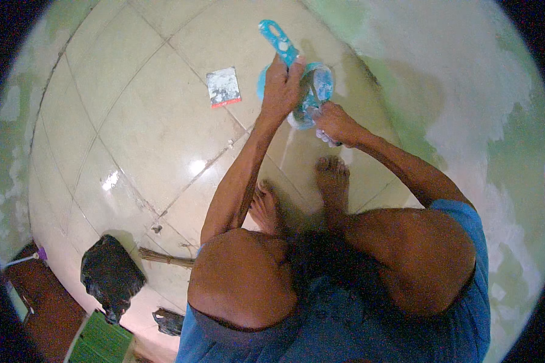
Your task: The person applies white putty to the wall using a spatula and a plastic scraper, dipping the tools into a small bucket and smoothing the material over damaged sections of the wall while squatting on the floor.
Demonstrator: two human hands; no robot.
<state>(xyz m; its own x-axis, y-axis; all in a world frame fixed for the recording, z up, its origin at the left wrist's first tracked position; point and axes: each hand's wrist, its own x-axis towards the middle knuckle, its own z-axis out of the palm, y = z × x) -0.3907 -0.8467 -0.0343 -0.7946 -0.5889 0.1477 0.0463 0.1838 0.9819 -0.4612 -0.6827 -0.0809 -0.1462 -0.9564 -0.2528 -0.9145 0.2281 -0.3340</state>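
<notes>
My left hand grips a turquoise plastic piece with a slotted end, smeared white, raised over a turquoise container with whitish paste on it. Beside them my right hand has its whitened fingers curled at the near side of the container, around what looks like a tool, mostly hidden. To the left on the tiles lies a square white card with dark smudges and a red edge. My bare feet are just below my hands.
A patchy green and white wall runs along the right. At the lower left are a black plastic bag, a smaller black bag, a bundle of sticks, a brown board and a green panel. The tiled floor has small debris.
</notes>
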